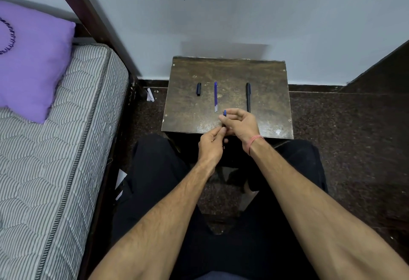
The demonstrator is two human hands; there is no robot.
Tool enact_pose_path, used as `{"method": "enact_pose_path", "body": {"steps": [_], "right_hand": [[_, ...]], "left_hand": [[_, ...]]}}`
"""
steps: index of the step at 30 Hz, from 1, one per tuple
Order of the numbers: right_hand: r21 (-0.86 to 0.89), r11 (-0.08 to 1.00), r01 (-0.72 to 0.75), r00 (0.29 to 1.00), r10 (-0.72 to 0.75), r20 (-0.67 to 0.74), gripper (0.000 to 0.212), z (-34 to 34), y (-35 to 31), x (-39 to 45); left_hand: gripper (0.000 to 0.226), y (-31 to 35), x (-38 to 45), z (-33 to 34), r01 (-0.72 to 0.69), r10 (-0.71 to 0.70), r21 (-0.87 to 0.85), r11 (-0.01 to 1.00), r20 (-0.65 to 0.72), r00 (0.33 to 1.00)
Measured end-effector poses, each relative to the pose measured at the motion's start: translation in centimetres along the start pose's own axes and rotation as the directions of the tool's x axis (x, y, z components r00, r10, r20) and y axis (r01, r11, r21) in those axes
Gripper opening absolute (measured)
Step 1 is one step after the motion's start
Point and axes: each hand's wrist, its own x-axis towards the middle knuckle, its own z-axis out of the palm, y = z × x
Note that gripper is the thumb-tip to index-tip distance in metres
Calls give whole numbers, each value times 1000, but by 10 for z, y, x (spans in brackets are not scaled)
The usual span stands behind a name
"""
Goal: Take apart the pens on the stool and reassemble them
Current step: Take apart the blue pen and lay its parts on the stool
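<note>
On the dark wooden stool (265, 74) lie a short dark pen cap (199, 89) at the left, a thin blue refill (215, 96) in the middle, and a whole black pen (248, 96) at the right. Over the stool's near edge both hands hold a dark pen barrel (224, 116) whose blue end sticks up. My right hand (240, 124) grips its upper part. My left hand (211, 146) pinches its lower end. Most of the barrel is hidden by my fingers.
A bed with a striped mattress (55, 147) and a purple pillow (33, 58) stands at the left, its dark post (93, 18) slanting up. The stool backs onto a pale wall (221, 14). A dark panel (380, 72) stands at the right. My legs are under the forearms.
</note>
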Motion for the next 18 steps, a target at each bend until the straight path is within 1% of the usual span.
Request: {"method": "enact_pose_path", "body": {"steps": [3, 5, 7, 10, 11, 13, 15, 18], "right_hand": [[-12, 1000, -1, 997, 2, 74, 30, -1, -5, -2], [-25, 1000, 11, 994, -8, 113, 25, -1, -6, -3], [-26, 999, 38, 993, -35, 111, 23, 0, -7, -5], [-42, 998, 39, 997, -36, 65, 35, 0, -11, -8], [-52, 998, 32, 998, -29, 54, 36, 0, -12, -8], [-78, 997, 27, 998, -22, 60, 29, -2, -14, -8], [-89, 996, 29, 994, -19, 106, 21, -3, -16, -9], [-60, 998, 14, 983, -3, 186, 23, -6, -18, -10]], "left_hand": [[27, 1, 0, -2, -27, 28, 37, 999, -29, 999], [25, 1, 0, -3, -25, 27, 35, 999, -41, 999], [24, 1, 0, -4, -23, 24, 28, 999, -34, 999], [21, 1, -3, -4, -2, 2, -2, 1000, -15, 1000], [22, 1, -3, -4, 4, -4, -7, 1000, -10, 1000], [25, 2, -4, -5, 7, -7, -1, 1000, -6, 1000], [23, 4, -5, -6, 2, -2, 10, 1000, -9, 1000], [20, 4, -5, -8, 5, -5, -8, 1000, -10, 1000]]}}
